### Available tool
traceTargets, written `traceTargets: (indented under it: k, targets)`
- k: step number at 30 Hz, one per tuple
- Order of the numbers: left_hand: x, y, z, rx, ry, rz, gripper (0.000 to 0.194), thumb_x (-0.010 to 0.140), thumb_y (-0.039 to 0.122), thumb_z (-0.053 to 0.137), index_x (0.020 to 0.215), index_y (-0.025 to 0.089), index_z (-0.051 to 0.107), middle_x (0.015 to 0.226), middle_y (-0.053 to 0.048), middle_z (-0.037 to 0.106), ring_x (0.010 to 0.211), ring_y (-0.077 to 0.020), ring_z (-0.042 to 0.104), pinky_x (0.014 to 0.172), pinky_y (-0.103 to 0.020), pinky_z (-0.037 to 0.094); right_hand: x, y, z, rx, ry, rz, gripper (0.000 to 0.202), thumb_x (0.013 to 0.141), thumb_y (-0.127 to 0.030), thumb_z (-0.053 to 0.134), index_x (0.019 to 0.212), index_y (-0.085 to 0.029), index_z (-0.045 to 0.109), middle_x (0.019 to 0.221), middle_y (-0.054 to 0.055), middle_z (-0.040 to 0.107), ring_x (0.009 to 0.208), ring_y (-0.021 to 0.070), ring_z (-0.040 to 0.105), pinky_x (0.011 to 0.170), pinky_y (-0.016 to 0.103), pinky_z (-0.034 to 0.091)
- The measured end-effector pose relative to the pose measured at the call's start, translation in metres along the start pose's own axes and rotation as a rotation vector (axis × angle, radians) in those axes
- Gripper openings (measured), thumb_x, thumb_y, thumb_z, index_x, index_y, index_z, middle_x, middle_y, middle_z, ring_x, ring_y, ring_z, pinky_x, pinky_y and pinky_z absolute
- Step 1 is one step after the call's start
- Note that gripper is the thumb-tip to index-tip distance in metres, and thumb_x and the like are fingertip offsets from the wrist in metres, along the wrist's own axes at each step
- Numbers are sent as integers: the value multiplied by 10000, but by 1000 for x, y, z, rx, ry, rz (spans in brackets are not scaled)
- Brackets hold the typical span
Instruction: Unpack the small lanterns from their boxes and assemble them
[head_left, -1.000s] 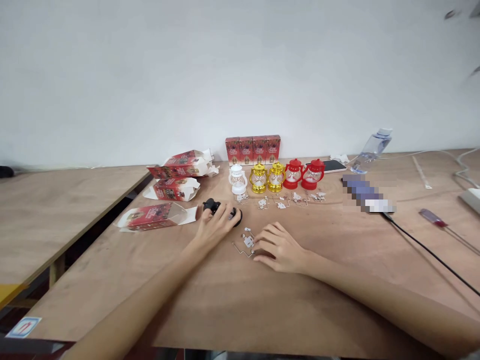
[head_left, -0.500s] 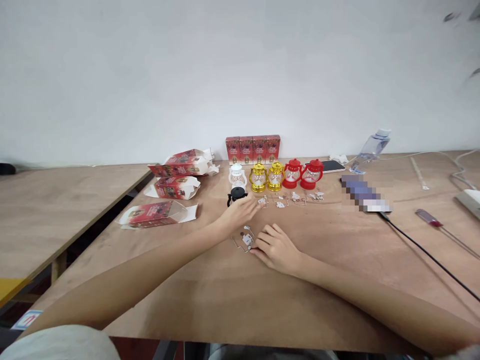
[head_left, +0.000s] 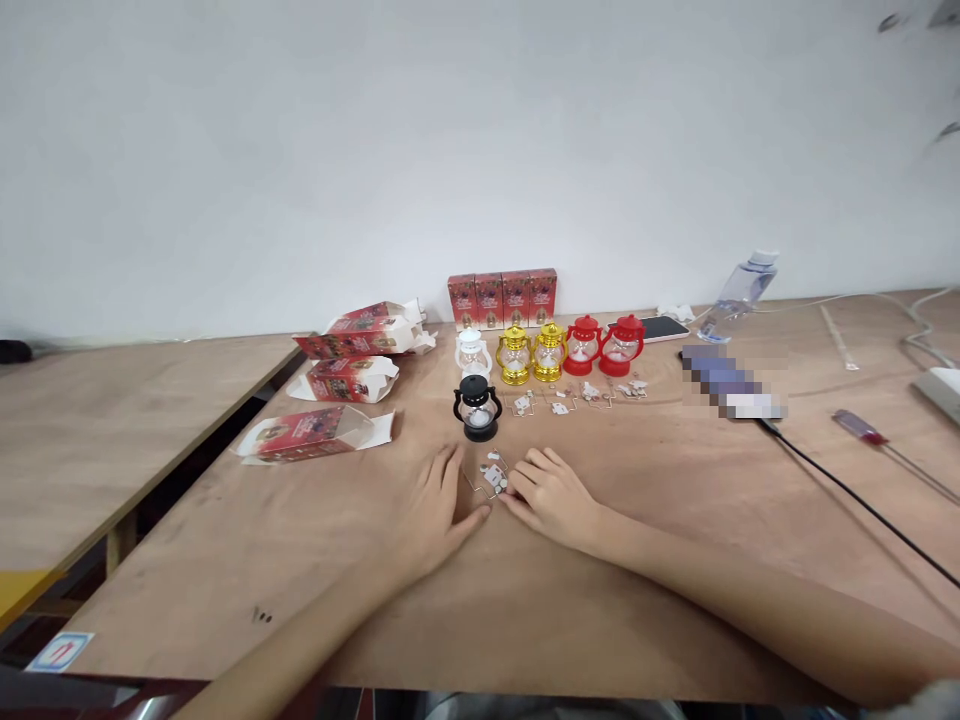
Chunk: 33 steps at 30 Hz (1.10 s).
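Observation:
My left hand [head_left: 435, 508] lies flat on the table with its thumb and fingers apart, holding nothing, just left of a loose group of small parts. That group includes a bent wire [head_left: 472, 482] and a small white piece [head_left: 495, 475]. From the right, my right hand [head_left: 553, 500] rests with curled fingers and a pinch at the group's edge; what lies in the pinch is too small to make out. Beyond both hands a black mini lantern [head_left: 478, 412] stands upright, touched by neither. Behind it is a row of a white lantern [head_left: 472, 354], gold lanterns [head_left: 514, 356] and red lanterns [head_left: 621, 346].
More small parts [head_left: 559, 406] lie before the lanterns. Red boxes [head_left: 490, 300] stand against the wall; opened boxes [head_left: 311, 432] lie at left. On the right are a phone with a cable [head_left: 727, 380], a tilted bottle [head_left: 739, 295] and a screwdriver [head_left: 859, 427].
My left hand has moved from beside the black lantern back toward me and left, opening flat on the table. The black lantern is now uncovered. My right hand stays put.

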<state>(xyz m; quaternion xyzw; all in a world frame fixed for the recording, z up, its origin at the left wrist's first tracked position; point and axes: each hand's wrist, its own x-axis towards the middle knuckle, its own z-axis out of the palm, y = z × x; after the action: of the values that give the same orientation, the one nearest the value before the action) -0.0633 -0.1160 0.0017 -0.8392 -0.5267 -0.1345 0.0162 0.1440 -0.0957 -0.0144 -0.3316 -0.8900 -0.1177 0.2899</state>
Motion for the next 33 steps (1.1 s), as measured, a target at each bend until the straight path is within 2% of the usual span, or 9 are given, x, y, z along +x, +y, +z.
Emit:
traceTargets:
  k: [2,4,8,14,17,28,31,33]
  targets:
    - [-7,0,15,-19,-6,-39,691,866,512,386,1387,90,223,1414,-204,352,1319,-297,324,1025,-451,354,2,-1,2,-1,-26,25,146,820,-224,567,683,-175,565,676,22,612,710,172,459,661,302,293]
    - [-6,0,24,4,-10,-50,694,886,510,330,1400,60,209,1448,-218,294,1357,-304,245,1064,-470,300,5,-3,3,1,-56,54,141,830,-229,553,699,-179,564,684,28,617,722,177,473,663,307,296]
    - [4,1,32,98,12,-65,705,897,510,271,1378,-5,262,1443,-250,276,1367,-315,204,1079,-502,267,8,-7,2,6,-85,116,146,843,-267,546,722,-184,552,702,36,609,740,187,493,675,314,315]
    - [18,-4,31,154,-13,-97,724,900,515,244,1355,-46,298,1438,-262,267,1362,-322,211,1087,-491,258,7,-7,2,-79,-61,313,279,842,-433,520,872,-158,559,850,96,597,777,234,506,683,352,358]
    - [23,-5,30,165,-31,-123,735,897,522,244,1355,-51,300,1435,-260,272,1356,-326,225,1092,-493,248,8,-4,4,-117,-99,367,317,842,-445,515,924,-144,571,885,118,592,790,252,513,679,367,372]
    - [25,-8,35,164,12,-129,711,896,510,259,1346,-38,317,1420,-262,308,1345,-324,260,1085,-497,261,15,0,7,-33,-197,374,258,855,-384,521,962,-156,580,934,107,595,880,262,525,732,386,399]
    - [27,-8,33,127,40,-147,696,891,493,285,1330,-47,323,1404,-281,329,1338,-341,272,1065,-505,289,13,-1,6,15,-158,393,262,867,-383,487,982,-159,560,943,110,587,877,260,528,728,391,407]
    - [25,-7,27,99,126,-147,680,882,462,328,1337,-42,293,1406,-292,318,1343,-357,250,1042,-519,311,13,0,3,57,-74,401,250,883,-357,449,1004,-159,542,968,118,580,882,252,527,729,383,410]
